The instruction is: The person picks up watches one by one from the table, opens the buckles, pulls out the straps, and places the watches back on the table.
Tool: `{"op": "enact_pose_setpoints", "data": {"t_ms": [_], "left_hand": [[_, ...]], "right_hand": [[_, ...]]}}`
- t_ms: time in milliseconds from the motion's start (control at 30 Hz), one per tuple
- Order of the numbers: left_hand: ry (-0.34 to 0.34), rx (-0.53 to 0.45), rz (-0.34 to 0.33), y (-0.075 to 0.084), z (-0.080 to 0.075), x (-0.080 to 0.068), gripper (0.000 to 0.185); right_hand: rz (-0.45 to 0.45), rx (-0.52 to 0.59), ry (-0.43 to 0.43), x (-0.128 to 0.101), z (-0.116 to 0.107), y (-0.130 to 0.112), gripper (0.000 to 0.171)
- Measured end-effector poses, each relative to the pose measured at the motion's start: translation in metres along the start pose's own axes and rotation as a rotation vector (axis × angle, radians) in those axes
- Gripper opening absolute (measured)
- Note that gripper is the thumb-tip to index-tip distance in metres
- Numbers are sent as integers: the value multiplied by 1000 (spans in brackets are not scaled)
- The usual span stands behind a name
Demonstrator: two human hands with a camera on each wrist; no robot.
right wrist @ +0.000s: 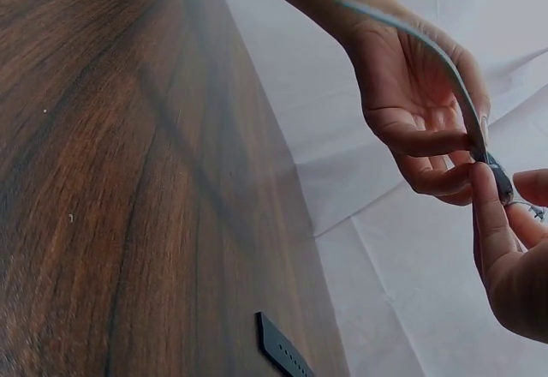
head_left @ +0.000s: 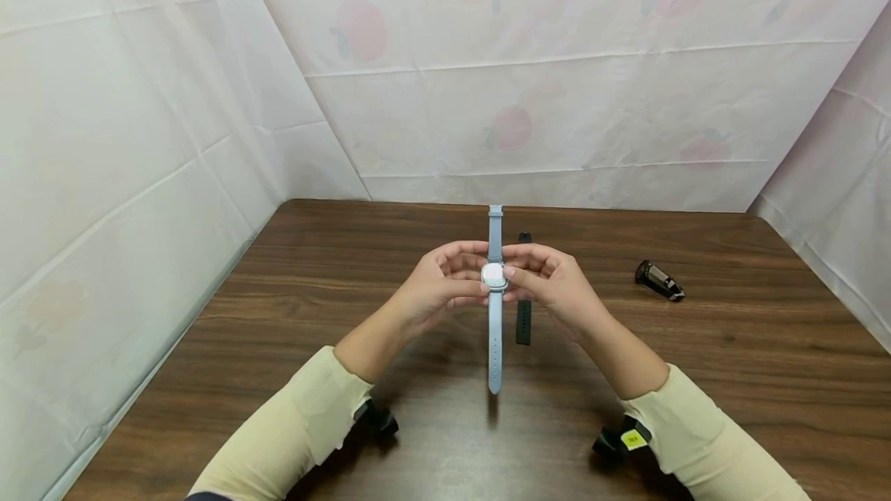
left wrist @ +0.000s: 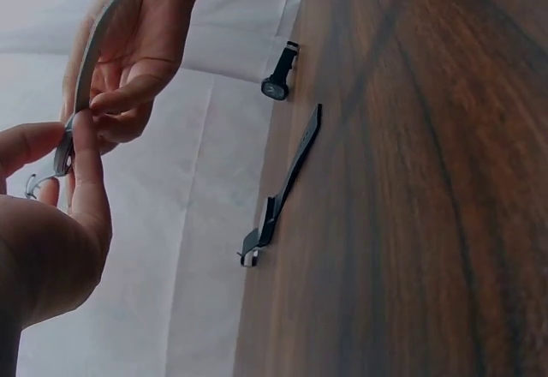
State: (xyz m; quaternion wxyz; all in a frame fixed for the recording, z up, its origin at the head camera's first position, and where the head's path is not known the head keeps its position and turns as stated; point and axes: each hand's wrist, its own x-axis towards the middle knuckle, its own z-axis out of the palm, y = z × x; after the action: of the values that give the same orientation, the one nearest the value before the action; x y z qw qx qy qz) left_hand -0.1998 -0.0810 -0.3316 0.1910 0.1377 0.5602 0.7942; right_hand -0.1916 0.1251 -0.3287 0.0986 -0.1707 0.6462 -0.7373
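Three expanses of white cloth (head_left: 431, 130), printed with faint pink fruit, are seen at nine, twelve and three o'clock around a worktop (head_left: 278, 315) of dark brown wood grain. Over it, two pale yellow sleeves (head_left: 292, 416) are reached in from seven and five o'clock. By the left hand (head_left: 438, 284), at nine o'clock, the case of a light blue watch (head_left: 493, 275) is pinched between thumb and fingers; by the right hand (head_left: 550, 284), at three o'clock, it is pinched likewise. The watch is held above the worktop, its face turned up, its holed strap end pointed to six o'clock and its other strap half to twelve. Partly hidden by the right hand, a black-strapped watch (head_left: 524, 323) is laid along the twelve-to-six line. Well apart, at three o'clock, a dark watch (head_left: 657, 281) is laid from ten to four. Under the sleeves, two small black devices (head_left: 379, 417) are worn.
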Motion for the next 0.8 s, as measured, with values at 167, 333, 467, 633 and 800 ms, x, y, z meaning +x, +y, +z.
{"op": "enact_pose_setpoints", "data": {"t_ms": [167, 333, 467, 633, 800], "left_hand": [[11, -29, 13, -2, -1, -1, 57], [22, -40, 36, -4, -6, -1, 57], [46, -37, 40, -4, -12, -1, 58], [83, -32, 34, -4, -21, 0, 60], [104, -9, 41, -2, -32, -2, 60]], "right_hand": [[-13, 2, -26, -1, -1, 2, 38], [-32, -25, -36, -1, -4, 3, 38], [-38, -71, -23, -1, -8, 5, 38], [-59, -152, -2, -1, -16, 7, 33], [-84, -168, 12, -3, -25, 8, 34]]}}
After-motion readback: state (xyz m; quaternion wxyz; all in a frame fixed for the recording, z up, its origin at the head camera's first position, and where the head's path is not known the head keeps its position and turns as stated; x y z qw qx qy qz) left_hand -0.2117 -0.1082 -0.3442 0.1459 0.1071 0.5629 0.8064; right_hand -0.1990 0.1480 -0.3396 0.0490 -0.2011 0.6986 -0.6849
